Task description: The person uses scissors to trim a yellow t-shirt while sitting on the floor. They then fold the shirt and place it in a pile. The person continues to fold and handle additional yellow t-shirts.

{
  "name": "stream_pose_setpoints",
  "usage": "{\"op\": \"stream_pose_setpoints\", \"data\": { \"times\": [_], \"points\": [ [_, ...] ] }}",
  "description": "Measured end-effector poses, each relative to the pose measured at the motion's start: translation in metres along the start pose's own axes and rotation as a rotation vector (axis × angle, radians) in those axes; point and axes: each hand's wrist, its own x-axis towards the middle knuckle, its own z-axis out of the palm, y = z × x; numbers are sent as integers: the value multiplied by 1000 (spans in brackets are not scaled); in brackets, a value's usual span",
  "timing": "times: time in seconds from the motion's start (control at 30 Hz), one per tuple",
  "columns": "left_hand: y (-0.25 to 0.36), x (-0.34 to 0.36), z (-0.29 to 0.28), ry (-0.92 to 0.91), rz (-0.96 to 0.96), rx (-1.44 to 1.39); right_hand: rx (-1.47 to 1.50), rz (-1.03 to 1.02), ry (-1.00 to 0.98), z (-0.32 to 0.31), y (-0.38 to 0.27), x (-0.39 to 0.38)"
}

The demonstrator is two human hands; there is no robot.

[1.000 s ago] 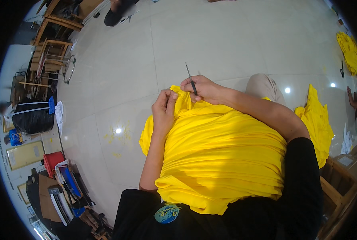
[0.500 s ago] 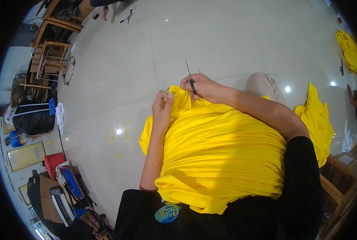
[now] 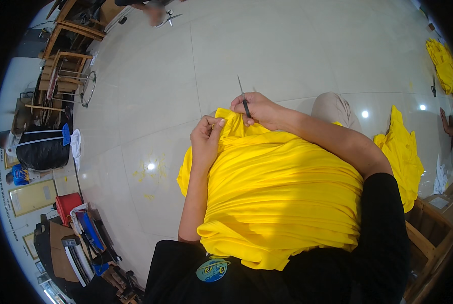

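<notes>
One broad, rumpled heap of yellow fabric (image 3: 282,187) fills the lower center of the frame, bunched in deep folds against the front of a worker's black shirt (image 3: 383,223). At the heap's upper edge, near the middle of the frame, the left hand (image 3: 205,136) pinches the cloth between bent thumb and fingers. Just beside it, the right hand (image 3: 261,110) has its fingers curled around black-handled scissors (image 3: 246,108), the slim blade pointing toward the top of the frame, clear of the cloth; whether the lower fingers also grip the fabric cannot be told. A knee in beige trousers (image 3: 334,109) shows above the right forearm (image 3: 338,136). Thin yellow scraps (image 3: 138,176) lie scattered on the pale tiled floor (image 3: 267,45) left of center. A second yellow cloth (image 3: 400,157) lies at right, and a yellow pile (image 3: 443,68) sits at upper right, dark scissors (image 3: 433,87) just beside it. Silver scissors (image 3: 171,19) appear at upper left. A black plastic bag (image 3: 44,148) and a red container (image 3: 68,206) occupy the left side.
</notes>
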Motion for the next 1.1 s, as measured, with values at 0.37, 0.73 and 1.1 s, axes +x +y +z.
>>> {"op": "stream_pose_setpoints", "data": {
  "times": [0.37, 0.73, 1.1],
  "points": [
    [7, 0, 4, 19, -18, 17, -56, 0, 2, -1, 1, 2],
    [2, 1, 1, 6, 33, 53, -119, -101, 46, -4, -2, -1],
    [9, -1, 2, 15, -94, -156, -437, -38, -90, 4, -15, -47]
  ]
}}
